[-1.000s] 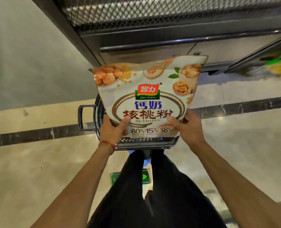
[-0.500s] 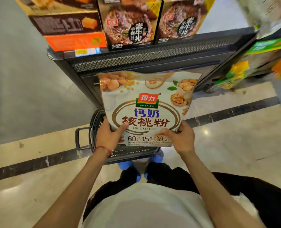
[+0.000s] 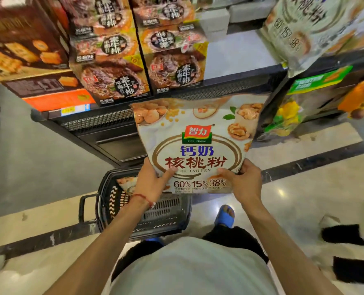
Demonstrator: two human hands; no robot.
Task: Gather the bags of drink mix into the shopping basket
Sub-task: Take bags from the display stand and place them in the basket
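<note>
1. At centre frame, the bag of drink mix (image 3: 198, 145) hung upright between both hands. Its printed face was toward the camera and its long axis ran up the frame.
2. My left hand (image 3: 153, 184) gripped the lower left corner, with the thumb laid across the print and the fingers behind. My right hand (image 3: 244, 182) pinched the lower right corner the same way.
3. Below and left of the bag, the shopping basket (image 3: 168, 207) stood on the floor, with my left wrist crossing its mouth. A second bag (image 3: 125, 182) already lay inside, toward the basket's upper left.
4. I judged the left hand the nearer one to the basket. The bag would have to travel down and leftward in frame, bottom edge leading.
5. At upper right, a blurred shelf bag (image 3: 311, 28) of the same print waited.
</note>
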